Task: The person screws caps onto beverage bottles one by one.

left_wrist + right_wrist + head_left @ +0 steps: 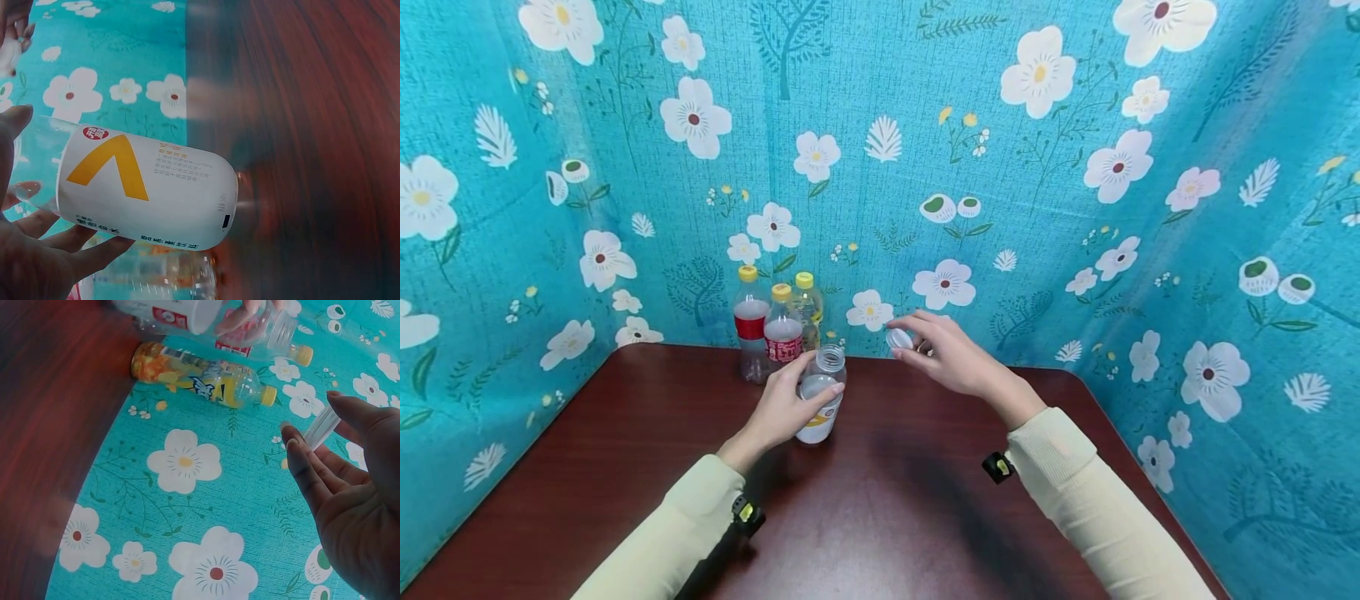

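Note:
My left hand (784, 407) grips a clear, wide-mouthed bottle (817, 427) with a white label bearing an orange mark. The bottle's threaded mouth (831, 358) is uncovered. In the left wrist view, the fingers and thumb curl round the bottle's upper part, above the label (181, 194). To the right, my right hand (953, 360) is raised above the table and pinches a translucent white screw cap (898, 338) between thumb and fingertips. From the right wrist view, the ridged cap (322, 427) shows edge-on, apart from the bottle.
Behind the left hand stand two red-labelled bottles (751, 321) (783, 343) and a yellow-labelled bottle (808, 310), all with yellow caps. They stand on the dark brown table (880, 517) near its back edge. A blue flowered curtain (880, 208) hangs behind and at both sides.

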`<state>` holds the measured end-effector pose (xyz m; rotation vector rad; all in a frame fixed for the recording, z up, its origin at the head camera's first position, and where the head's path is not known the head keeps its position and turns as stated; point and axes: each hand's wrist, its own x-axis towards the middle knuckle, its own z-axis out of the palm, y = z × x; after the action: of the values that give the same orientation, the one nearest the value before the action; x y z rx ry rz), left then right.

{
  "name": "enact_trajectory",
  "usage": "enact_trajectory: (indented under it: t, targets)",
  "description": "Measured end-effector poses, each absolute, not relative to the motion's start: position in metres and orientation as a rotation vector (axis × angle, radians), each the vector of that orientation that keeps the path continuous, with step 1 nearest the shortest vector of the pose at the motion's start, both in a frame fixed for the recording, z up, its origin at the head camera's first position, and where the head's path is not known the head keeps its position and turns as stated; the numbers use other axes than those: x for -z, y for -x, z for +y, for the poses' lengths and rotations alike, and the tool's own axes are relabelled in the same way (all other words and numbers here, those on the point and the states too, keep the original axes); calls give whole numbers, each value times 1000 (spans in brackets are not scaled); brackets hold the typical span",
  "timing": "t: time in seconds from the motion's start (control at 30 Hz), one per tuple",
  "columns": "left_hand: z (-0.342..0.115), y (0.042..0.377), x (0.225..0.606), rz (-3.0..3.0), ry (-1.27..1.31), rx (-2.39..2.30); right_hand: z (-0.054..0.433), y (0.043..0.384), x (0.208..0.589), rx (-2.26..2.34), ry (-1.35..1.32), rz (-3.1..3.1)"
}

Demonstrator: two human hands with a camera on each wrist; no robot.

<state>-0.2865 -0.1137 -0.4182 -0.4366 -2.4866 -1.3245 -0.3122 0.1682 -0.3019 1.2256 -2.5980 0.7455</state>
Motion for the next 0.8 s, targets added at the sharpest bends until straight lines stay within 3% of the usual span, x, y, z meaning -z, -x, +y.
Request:
enact_trajectory:
  t: [0.8]
  targets:
    - [-64,285,422,-2476,591,1429,159,312,296,-629,-1310,-2688]
